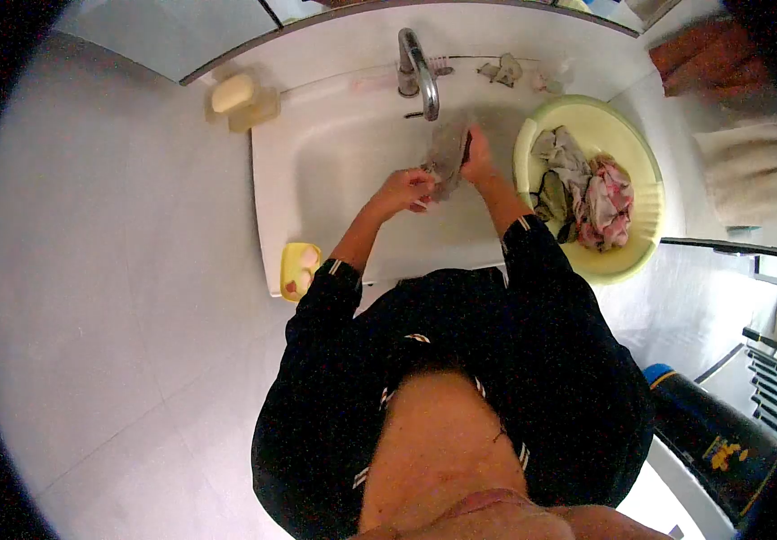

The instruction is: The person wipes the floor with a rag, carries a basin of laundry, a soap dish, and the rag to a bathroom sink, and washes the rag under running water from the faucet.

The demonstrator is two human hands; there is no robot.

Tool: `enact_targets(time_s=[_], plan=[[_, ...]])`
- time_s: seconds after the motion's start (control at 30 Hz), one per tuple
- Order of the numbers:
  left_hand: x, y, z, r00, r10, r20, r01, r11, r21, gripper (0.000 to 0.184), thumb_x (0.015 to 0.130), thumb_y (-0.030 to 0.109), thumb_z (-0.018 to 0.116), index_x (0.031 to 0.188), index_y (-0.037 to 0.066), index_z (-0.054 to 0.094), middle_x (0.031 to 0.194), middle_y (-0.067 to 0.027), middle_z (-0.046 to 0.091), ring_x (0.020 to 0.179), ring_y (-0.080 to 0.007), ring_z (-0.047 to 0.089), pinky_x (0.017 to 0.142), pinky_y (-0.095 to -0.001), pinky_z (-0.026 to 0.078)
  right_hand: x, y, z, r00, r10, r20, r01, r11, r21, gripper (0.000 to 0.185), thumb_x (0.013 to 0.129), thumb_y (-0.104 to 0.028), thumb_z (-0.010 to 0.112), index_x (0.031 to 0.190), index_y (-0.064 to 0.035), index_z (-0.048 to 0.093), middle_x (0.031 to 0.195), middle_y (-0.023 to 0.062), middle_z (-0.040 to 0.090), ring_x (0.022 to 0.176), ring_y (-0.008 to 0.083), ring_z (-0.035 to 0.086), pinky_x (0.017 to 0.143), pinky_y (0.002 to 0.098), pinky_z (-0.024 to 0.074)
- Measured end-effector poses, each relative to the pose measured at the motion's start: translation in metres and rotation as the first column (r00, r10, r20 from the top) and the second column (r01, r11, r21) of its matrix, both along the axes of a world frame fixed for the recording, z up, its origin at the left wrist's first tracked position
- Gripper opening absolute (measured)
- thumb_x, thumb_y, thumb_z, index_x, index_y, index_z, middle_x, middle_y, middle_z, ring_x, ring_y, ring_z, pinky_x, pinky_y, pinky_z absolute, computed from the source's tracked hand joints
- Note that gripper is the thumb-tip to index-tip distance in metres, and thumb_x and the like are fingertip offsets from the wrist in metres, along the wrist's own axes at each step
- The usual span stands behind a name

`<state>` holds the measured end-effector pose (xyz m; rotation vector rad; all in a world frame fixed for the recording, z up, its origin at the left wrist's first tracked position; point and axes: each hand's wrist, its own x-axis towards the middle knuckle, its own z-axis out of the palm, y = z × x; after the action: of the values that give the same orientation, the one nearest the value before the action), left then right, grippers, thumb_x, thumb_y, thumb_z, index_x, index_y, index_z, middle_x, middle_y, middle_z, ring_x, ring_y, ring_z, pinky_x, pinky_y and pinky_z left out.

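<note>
Over the white sink (pixel 334 166), a thin greyish cloth (pixel 448 155) hangs stretched between my two hands, just below the chrome faucet (pixel 420 76). My left hand (pixel 404 193) pinches its lower left part with closed fingers. On the right side of the cloth, my right hand (pixel 477 155) is wrapped round its edge, where a darker strip shows by the thumb. The exact kind of garment is blurred. Immediately right of my right arm is a pale yellow basin (pixel 647 193) holding crumpled grey, dark and pink clothes (pixel 606 207).
A yellow soap dish (pixel 302 247) with soap pieces sits on the sink's front left corner. Another soap bar (pixel 233 92) rests on a holder at the back left. A small crumpled grey rag (pixel 502 70) lies on the back ledge. Towels (pixel 753 171) hang at the right.
</note>
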<state>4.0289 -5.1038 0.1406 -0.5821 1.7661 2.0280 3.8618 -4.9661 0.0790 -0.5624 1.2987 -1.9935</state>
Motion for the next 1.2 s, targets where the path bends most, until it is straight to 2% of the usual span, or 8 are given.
enact_targets(time_s=[0.03,0.2,0.33,0.43,0.57,0.73,0.8,1.2], plan=[[0.000,-0.005,-0.008,0.991,0.132,-0.018,-0.131,0.991,0.010,0.032,0.090,0.025,0.060,0.112,0.003,0.055,0.102,-0.0085,0.061,0.087,-0.0207,0.061,0.070,-0.0333,0.056,-0.008,-0.003,-0.001,0.942,0.150,0.301,-0.097,0.978,-0.185,0.025,0.090,-0.017,0.047,0.109,-0.0020,0.056,0.107,0.0098,0.061,0.096,0.0209,0.057,0.086,0.0379,0.0464],[-0.015,0.003,-0.019,0.769,0.638,-0.041,-0.582,0.725,0.369,0.026,0.092,0.028,0.051,0.103,0.005,0.055,0.090,-0.0059,0.059,0.080,-0.0196,0.061,0.068,-0.0339,0.055,0.045,-0.035,0.044,0.653,0.437,-0.618,0.047,0.792,0.609,0.028,0.090,-0.016,0.049,0.114,-0.0047,0.057,0.111,0.0136,0.059,0.099,0.0287,0.059,0.086,0.0385,0.0465],[-0.029,-0.009,-0.128,0.745,0.642,-0.179,-0.505,0.719,0.477,0.034,0.095,0.035,0.040,0.108,0.007,0.055,0.104,-0.0091,0.058,0.092,-0.0252,0.059,0.080,-0.0407,0.053,0.093,-0.019,0.065,0.216,0.353,-0.910,0.287,0.868,0.405,0.030,0.089,-0.016,0.051,0.117,-0.0085,0.059,0.121,0.0154,0.057,0.105,0.0337,0.057,0.087,0.0385,0.0460],[-0.023,0.006,-0.115,0.657,0.632,-0.412,-0.524,0.775,0.353,0.042,0.094,0.041,0.037,0.115,0.008,0.053,0.115,-0.0113,0.056,0.104,-0.0302,0.056,0.090,-0.0464,0.047,0.099,0.006,0.074,0.499,0.457,-0.736,-0.006,0.852,0.524,0.027,0.091,-0.019,0.051,0.115,-0.0085,0.060,0.113,0.0124,0.062,0.099,0.0267,0.061,0.083,0.0369,0.0479],[-0.022,-0.009,-0.051,0.750,0.642,0.159,-0.494,0.383,0.781,0.052,0.093,0.049,0.036,0.125,0.011,0.049,0.123,-0.0110,0.054,0.111,-0.0330,0.052,0.093,-0.0530,0.043,0.072,0.023,0.051,0.924,0.174,-0.339,0.075,0.789,0.610,0.030,0.093,-0.027,0.052,0.111,-0.0051,0.061,0.101,0.0109,0.066,0.089,0.0207,0.063,0.077,0.0332,0.0496],[-0.024,-0.008,-0.013,0.850,0.519,-0.091,-0.193,0.468,0.862,0.058,0.092,0.054,0.034,0.130,0.011,0.046,0.129,-0.0114,0.050,0.116,-0.0336,0.050,0.095,-0.0567,0.039,0.015,0.005,0.010,0.940,-0.179,-0.289,0.325,0.721,0.612,0.031,0.087,-0.029,0.061,0.102,-0.0010,0.061,0.085,0.0034,0.062,0.076,0.0113,0.058,0.062,0.0254,0.0456],[-0.026,-0.010,-0.003,0.875,0.477,-0.085,-0.088,0.330,0.940,0.059,0.092,0.052,0.036,0.130,0.008,0.045,0.134,-0.0135,0.047,0.120,-0.0352,0.047,0.099,-0.0579,0.036,0.004,0.008,0.018,0.988,0.028,0.151,-0.104,0.844,0.525,0.027,0.085,-0.028,0.064,0.099,-0.0044,0.061,0.083,0.0017,0.060,0.073,0.0110,0.056,0.060,0.0256,0.0443],[0.022,-0.022,-0.048,0.761,0.648,0.008,-0.559,0.651,0.514,0.028,0.083,0.012,0.064,0.107,0.000,0.056,0.101,-0.0138,0.061,0.089,-0.0232,0.061,0.072,-0.0377,0.054,0.010,-0.007,0.064,0.876,-0.377,0.301,0.271,0.901,0.339,0.009,0.085,-0.018,0.064,0.091,-0.0118,0.061,0.083,-0.0011,0.059,0.073,0.0119,0.055,0.058,0.0260,0.0442]])
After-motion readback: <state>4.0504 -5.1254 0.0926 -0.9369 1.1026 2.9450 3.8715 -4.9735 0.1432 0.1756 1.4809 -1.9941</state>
